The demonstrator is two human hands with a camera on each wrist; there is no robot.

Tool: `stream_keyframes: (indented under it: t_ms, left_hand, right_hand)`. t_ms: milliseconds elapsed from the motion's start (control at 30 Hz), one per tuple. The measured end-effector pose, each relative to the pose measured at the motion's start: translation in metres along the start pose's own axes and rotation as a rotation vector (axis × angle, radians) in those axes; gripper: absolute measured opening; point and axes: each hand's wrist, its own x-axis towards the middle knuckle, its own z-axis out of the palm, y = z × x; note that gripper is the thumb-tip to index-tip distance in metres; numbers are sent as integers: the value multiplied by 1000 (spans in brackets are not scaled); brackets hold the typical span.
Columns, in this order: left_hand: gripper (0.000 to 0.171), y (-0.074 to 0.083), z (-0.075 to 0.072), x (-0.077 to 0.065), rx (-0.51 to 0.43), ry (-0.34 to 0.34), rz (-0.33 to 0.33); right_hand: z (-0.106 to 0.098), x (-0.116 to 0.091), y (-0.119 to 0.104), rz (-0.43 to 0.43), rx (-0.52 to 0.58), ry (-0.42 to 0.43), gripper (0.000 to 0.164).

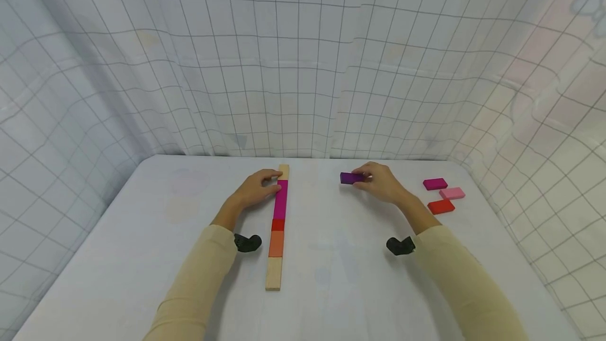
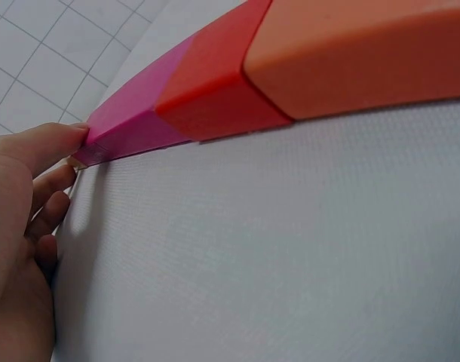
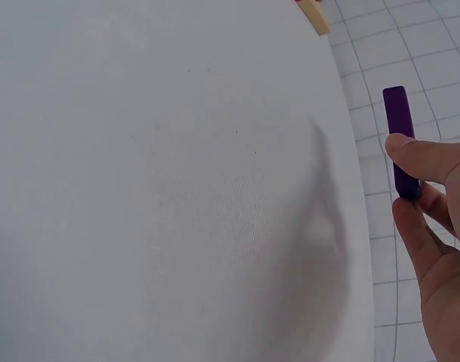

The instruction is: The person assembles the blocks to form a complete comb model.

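Note:
A straight row of flat blocks runs away from me on the white table. From near to far come a pale wooden block (image 1: 273, 273), an orange block (image 1: 276, 244), a red block (image 1: 278, 224), a magenta stretch (image 1: 281, 201) and another pale wooden block (image 1: 284, 172). At the row's far end, my left hand (image 1: 255, 188) touches the magenta part and the far wooden block from the left side. My right hand (image 1: 380, 182) pinches a purple block (image 3: 397, 113) between thumb and fingers, raised above the table, right of the row.
On the table's right side lie a loose magenta block (image 1: 435, 183), a pink block (image 1: 452, 193) and a red block (image 1: 441, 207), close together. A white grid-patterned curtain (image 1: 303, 67) hangs behind the table's far edge and along both sides. Each wrist wears a small black device.

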Motion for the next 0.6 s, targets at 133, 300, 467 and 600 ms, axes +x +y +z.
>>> stream_keyframes:
  t_ms: [133,300,467,600]
  left_hand:
    - [53,1,-1,0,1,-3,-16]
    - [53,3,-1,-1,11,-2,-14]
    - [53,2,-2,-1,7,0,-15]
    - [52,-1,-1,0,-3,1,-2]
  right_hand:
    - [5,8,-1,-23,-13,2,32]
    - [9,18,-9,-37,-5,2,32]
    - [13,27,-17,-46,-3,-7,33]
    - [17,34,-23,-44,-13,3,33]
